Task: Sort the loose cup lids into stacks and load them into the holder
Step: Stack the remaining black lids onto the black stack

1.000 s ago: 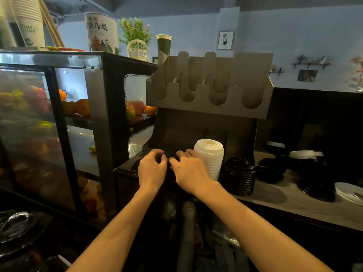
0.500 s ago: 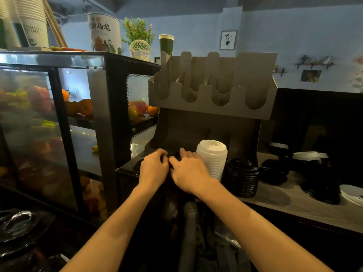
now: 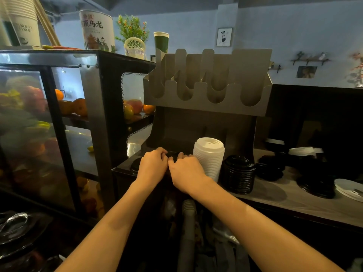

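My left hand (image 3: 152, 166) and my right hand (image 3: 186, 171) sit side by side at the left end of the counter, thumbs touching. Their fingers curl down over a low pile of black lids (image 3: 172, 154), which the hands mostly hide. One more black lid (image 3: 135, 164) peeks out left of my left hand. A tall stack of white lids (image 3: 209, 160) stands just right of my right hand, and a black lid stack (image 3: 238, 174) stands beside it. Above them, the metal lid holder (image 3: 206, 104) with its scalloped slots looks empty.
Loose black lids (image 3: 272, 169) and a wider black pile (image 3: 316, 185) lie further right on the grey counter (image 3: 294, 205), with white lids (image 3: 301, 151) behind and a flat white lid (image 3: 349, 188) at the edge. A glass fruit display case (image 3: 59, 114) stands left.
Both hands stay at the same spot on the counter. The right hand's fingers have curled in more over the black lids.
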